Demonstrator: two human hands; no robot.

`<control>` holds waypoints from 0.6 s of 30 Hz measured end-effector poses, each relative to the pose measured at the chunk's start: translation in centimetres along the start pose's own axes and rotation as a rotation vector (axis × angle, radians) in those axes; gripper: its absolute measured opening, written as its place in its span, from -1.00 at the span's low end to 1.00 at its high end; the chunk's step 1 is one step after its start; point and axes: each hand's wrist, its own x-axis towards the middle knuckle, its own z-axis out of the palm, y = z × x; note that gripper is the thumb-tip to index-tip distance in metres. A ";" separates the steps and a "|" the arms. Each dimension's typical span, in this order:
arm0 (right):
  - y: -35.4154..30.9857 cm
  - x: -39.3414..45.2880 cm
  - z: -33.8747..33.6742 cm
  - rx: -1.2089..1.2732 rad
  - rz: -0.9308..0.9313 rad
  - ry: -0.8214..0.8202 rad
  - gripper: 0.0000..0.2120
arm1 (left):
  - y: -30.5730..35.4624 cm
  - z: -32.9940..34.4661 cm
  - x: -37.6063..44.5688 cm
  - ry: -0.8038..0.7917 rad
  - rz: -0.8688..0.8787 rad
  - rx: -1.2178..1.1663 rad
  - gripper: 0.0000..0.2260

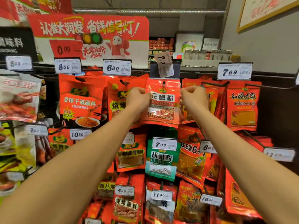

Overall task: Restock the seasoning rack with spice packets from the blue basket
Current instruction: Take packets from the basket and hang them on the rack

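Both hands pinch one red packet [162,102] by its side edges, left hand [137,98] and right hand [194,97], so its hole stays level on the peg [163,82]. The tag [164,64] is flipped up, probably to clear the way. The basket is not in view.

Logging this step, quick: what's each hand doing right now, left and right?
Left hand: closed, pinching the left edge of the red huajiao powder packet.
Right hand: closed, pinching the same packet's right edge.

Head camera faces the seasoning rack [163,143] straight on, close; slightly upward.
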 end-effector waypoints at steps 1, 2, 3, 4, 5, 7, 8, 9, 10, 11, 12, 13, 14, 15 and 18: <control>0.2 -0.8 -0.7 0.006 -0.022 0.016 -0.84 | -0.1 -0.6 -0.8 0.005 0.016 -0.001 -0.96; 0.3 -1.7 -1.5 0.053 -0.029 0.013 -0.85 | -0.3 -1.2 -1.6 -0.002 0.012 -0.021 -0.95; 0.5 -2.6 -2.2 0.132 -0.017 -0.011 -0.86 | -0.6 -1.9 -2.5 -0.016 -0.008 -0.059 -0.93; 0.7 -3.6 -2.8 0.214 0.005 -0.054 -0.85 | -0.9 -2.6 -3.5 -0.032 -0.035 -0.103 -0.91; 0.9 -4.8 -3.4 0.285 0.026 -0.111 -0.85 | -1.2 -3.3 -4.5 -0.049 -0.054 -0.143 -0.89; 1.4 -7.2 -4.1 0.372 0.064 -0.238 -0.86 | -2.1 -4.7 -6.6 -0.080 -0.064 -0.196 -0.86; 1.9 -8.5 -4.2 0.390 0.084 -0.295 -0.87 | -2.7 -5.4 -7.7 -0.097 -0.078 -0.207 -0.86; 2.6 -9.9 -4.2 0.399 0.105 -0.343 -0.86 | -3.6 -6.1 -8.9 -0.117 -0.102 -0.212 -0.86; 3.5 -11.2 -4.0 0.405 0.129 -0.381 -0.86 | -4.7 -6.7 -10.1 -0.135 -0.132 -0.219 -0.86; 4.6 -12.5 -3.7 0.406 0.160 -0.412 -0.86 | -6.1 -7.3 -11.3 -0.149 -0.167 -0.226 -0.86; 5.8 -13.8 -3.4 0.405 0.200 -0.436 -0.85 | -7.7 -7.7 -12.4 -0.156 -0.210 -0.233 -0.85; 7.2 -15.1 -3.0 0.404 0.247 -0.451 -0.84 | -9.4 -8.1 -13.6 -0.155 -0.259 -0.238 -0.85; 8.8 -16.4 -2.6 0.397 0.295 -0.463 -0.82 | -11.3 -8.4 -14.8 -0.147 -0.314 -0.241 -0.84; 10.6 -17.7 -2.2 0.381 0.339 -0.473 -0.81 | -13.2 -8.6 -16.2 -0.138 -0.373 -0.244 -0.83; 16.6 -22.2 -0.6 0.305 0.485 -0.503 -0.80 | -19.8 -9.1 -20.3 -0.134 -0.569 -0.235 -0.85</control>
